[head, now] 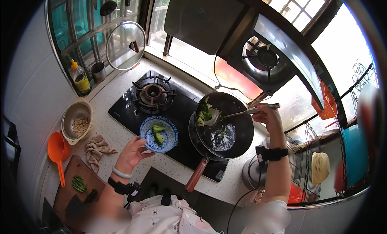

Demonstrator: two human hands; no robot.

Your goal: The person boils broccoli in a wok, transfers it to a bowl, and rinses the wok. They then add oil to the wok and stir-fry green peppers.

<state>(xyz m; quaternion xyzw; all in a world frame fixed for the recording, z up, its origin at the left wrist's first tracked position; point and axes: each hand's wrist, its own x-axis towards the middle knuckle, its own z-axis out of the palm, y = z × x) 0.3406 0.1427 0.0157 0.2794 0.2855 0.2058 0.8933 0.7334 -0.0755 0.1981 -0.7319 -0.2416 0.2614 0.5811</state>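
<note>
A blue-and-white bowl point(171, 133) with a few pieces of broccoli point(158, 134) is held at its near left rim by my left hand point(133, 154). My right hand point(267, 117) grips the metal handle of a spatula or ladle point(237, 113), whose head sits inside the black wok point(243, 140). Broccoli florets point(205, 114) lie on and around that head, at the wok's left side. Shiny liquid shows on the wok's bottom. Its wooden handle point(196, 175) points towards me. The bowl is just left of the wok, above the black gas hob point(121, 108).
Left: a bowl of peanuts or similar bits point(80, 126), an orange ladle point(57, 148), a cloth point(96, 151), and a cutting board point(65, 176) with cut greens and a knife. A glass lid point(125, 46) leans behind the bare burner point(153, 90). A metal pot point(252, 173) stands right.
</note>
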